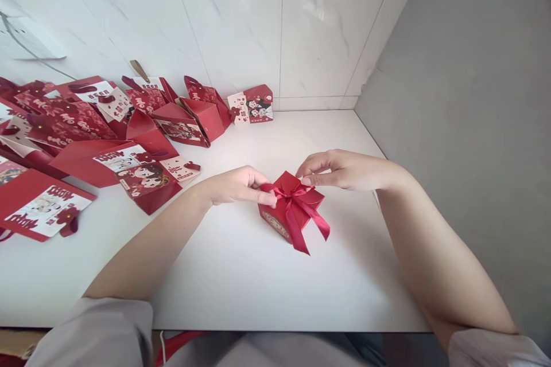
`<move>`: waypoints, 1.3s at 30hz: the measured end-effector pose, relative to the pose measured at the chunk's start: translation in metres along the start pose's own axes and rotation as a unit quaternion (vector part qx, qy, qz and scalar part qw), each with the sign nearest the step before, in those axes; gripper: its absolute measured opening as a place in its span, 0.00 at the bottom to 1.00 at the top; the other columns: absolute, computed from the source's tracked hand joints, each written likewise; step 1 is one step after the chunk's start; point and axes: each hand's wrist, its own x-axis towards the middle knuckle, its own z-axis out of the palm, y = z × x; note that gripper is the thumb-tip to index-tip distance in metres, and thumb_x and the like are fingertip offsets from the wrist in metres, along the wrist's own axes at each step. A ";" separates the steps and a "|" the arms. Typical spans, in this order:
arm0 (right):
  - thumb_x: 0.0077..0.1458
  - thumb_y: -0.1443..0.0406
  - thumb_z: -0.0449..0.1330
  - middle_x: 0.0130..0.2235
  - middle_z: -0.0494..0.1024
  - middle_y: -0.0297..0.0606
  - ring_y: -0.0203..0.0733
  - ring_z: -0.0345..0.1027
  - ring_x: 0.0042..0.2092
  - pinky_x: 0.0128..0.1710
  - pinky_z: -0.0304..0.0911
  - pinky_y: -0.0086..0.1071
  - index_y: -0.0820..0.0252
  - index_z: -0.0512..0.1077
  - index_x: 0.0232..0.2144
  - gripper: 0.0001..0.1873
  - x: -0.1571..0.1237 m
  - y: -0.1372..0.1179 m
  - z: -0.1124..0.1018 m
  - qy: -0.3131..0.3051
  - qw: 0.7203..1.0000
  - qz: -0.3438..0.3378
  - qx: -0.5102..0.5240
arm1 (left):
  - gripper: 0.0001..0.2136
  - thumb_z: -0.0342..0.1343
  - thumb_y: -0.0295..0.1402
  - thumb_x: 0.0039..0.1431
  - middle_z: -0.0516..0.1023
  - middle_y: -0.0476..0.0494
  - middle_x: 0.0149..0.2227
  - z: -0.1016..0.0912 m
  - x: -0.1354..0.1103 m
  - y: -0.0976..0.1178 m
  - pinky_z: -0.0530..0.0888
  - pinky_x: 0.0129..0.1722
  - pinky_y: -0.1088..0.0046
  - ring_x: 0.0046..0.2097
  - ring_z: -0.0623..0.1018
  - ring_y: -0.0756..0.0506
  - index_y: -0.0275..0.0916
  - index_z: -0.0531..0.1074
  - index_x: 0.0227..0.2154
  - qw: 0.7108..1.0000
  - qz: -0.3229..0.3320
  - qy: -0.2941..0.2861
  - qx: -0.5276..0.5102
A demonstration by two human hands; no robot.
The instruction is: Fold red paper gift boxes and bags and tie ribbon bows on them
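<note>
A small red gift box point(275, 221) sits on the white table, with a printed picture on its left front side. Across its top lies a red satin ribbon point(297, 221) tied in a bow, its two tails hanging over the front toward me. My left hand point(245, 186) pinches the bow's left loop between thumb and fingers. On the other side, my right hand point(329, 171) has its thumb and fingers closed at the right loop, by the box's back right edge. The fingertips of both hands partly cover the loops.
Many red printed gift boxes and bags point(69, 120) crowd the table's left side. One small red box with a tag point(258, 104) stands against the tiled wall point(241, 23). A cable point(38, 57) runs from a wall socket at the left. The white table's point(258, 292) front edge is close to my body.
</note>
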 end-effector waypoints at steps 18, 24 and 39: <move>0.59 0.58 0.55 0.23 0.66 0.30 0.33 0.58 0.26 0.28 0.54 0.29 0.59 0.62 0.21 0.17 0.011 0.019 -0.003 -0.084 0.995 -0.027 0.049 | 0.20 0.56 0.48 0.56 0.58 0.52 0.18 0.000 -0.003 0.007 0.52 0.23 0.75 0.21 0.56 0.53 0.35 0.75 0.22 0.990 -0.037 0.046 0.125; 0.59 0.58 0.56 0.22 0.61 0.28 0.31 0.53 0.25 0.27 0.50 0.28 0.59 0.58 0.20 0.20 0.014 0.028 -0.005 -0.075 0.993 -0.059 0.069 | 0.19 0.57 0.47 0.55 0.60 0.52 0.18 -0.001 -0.003 0.007 0.53 0.23 0.75 0.21 0.57 0.53 0.35 0.73 0.20 0.990 -0.028 0.064 0.126; 0.59 0.58 0.57 0.22 0.60 0.27 0.31 0.53 0.25 0.26 0.51 0.28 0.59 0.59 0.19 0.20 0.016 0.037 -0.006 -0.068 0.993 -0.070 0.073 | 0.20 0.57 0.50 0.55 0.61 0.52 0.16 -0.008 -0.003 0.003 0.57 0.26 0.75 0.22 0.60 0.53 0.36 0.73 0.21 0.991 -0.058 0.038 0.113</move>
